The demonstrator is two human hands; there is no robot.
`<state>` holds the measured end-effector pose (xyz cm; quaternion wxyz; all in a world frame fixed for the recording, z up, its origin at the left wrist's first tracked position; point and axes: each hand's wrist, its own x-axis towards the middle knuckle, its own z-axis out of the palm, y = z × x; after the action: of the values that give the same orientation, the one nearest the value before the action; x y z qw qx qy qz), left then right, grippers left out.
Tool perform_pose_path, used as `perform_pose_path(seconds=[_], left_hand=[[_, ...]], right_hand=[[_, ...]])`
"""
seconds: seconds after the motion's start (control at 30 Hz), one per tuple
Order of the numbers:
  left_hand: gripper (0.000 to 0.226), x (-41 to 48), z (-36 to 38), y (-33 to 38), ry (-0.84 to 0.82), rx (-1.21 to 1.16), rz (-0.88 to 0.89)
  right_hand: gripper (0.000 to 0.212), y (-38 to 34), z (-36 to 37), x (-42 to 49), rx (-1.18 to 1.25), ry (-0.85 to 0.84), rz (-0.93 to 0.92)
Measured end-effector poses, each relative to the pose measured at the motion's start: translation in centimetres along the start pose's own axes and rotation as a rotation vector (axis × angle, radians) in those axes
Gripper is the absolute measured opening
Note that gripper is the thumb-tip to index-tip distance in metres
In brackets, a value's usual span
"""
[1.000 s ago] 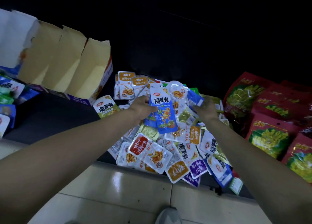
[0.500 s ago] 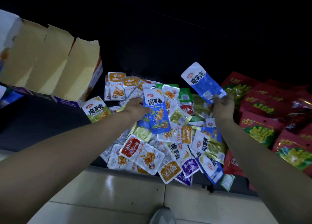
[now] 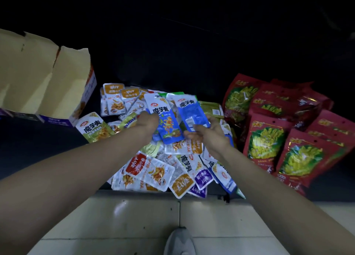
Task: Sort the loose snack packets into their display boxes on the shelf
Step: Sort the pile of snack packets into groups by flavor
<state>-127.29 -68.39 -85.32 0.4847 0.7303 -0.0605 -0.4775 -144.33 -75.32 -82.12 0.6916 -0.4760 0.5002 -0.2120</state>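
Packets first: first blue packet [image 3: 165,120] is face-up in left hand [image 3: 147,123], gripped by its left edge, fingers curled round it, tips hidden behind the foil. Second blue packet [image 3: 193,113] is in right hand [image 3: 209,134], back side showing, pinched at the lower edge between thumb and fingers. Both are held just above loose pile [image 3: 159,170] on dark shelf [image 3: 38,145], side by side, edges about touching. Likely the same flavour is being gathered into one stack so it goes in together. The pile is mixed: orange, purple, green, white. Open display box [image 3: 63,85] stands left of the pile, well apart from both hands, contents unclear. Red bags [image 3: 269,137] are stacked at right, probably not part of the sorting. Most of the task is left.
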Motion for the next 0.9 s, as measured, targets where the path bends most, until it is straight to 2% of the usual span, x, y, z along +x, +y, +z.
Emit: perform_pose_path(seconds=[0.07, 0.13, 0.23, 0.27, 0.33, 0.4, 0.43, 0.5, 0.57, 0.6, 0.73, 0.83, 0.9], left_hand=[[0.038, 0.0, 0.4, -0.1, 0.01, -0.038, -0.001], [0.025, -0.6, 0.9, -0.1, -0.026, -0.092, -0.023], [0.05, -1.3, 1.9, -0.2, -0.135, -0.115, -0.036], [0.055, -1.6, 2.1, -0.3, -0.144, -0.054, 0.011], [0.045, -1.6, 2.4, -0.5, -0.126, 0.044, 0.132], [0.039, -1.6, 2.5, -0.4, -0.119, 0.065, 0.181], [0.039, -1.3, 2.3, -0.3, -0.127, 0.071, 0.192], [0.041, -1.1, 1.6, -0.3, -0.148, 0.109, 0.204], [0.042, -0.9, 1.0, -0.5, -0.149, 0.168, 0.214], [0.043, -0.9, 0.7, -0.6, -0.142, 0.187, 0.221], [0.039, -0.9, 0.5, -1.0, -0.152, 0.222, 0.23], [0.028, -0.9, 0.5, -0.8, -0.168, 0.232, 0.24], [0.025, -0.9, 0.5, -0.6, -0.168, 0.22, 0.241]], right_hand=[[0.046, 0.2, -0.4, -0.3, 0.012, 0.002, -0.017], [0.048, 0.7, -0.3, -0.7, -0.072, -0.085, 0.016], [0.044, 1.3, -0.3, -1.4, -0.225, -0.209, 0.046], [0.042, 1.3, -0.4, -1.5, -0.263, -0.244, 0.047], [0.037, 1.1, -0.8, -1.6, -0.333, -0.327, 0.031], [0.033, 0.8, -2.2, -0.6, -0.42, -0.286, -0.015], [0.034, 0.8, -3.4, 0.2, -0.522, -0.208, -0.062], [0.05, 1.0, -6.3, 2.0, -0.905, -0.09, -0.144], [0.066, 1.8, -8.5, 3.3, -1.291, -0.097, -0.132], [0.067, 2.2, -9.1, 3.7, -1.391, -0.088, -0.129], [0.049, 2.7, -9.6, 5.0, -1.454, 0.011, -0.248], [0.029, 1.3, -9.7, 5.3, -1.341, 0.007, -0.227], [0.024, 0.2, -9.7, 5.3, -1.243, 0.077, -0.224]])
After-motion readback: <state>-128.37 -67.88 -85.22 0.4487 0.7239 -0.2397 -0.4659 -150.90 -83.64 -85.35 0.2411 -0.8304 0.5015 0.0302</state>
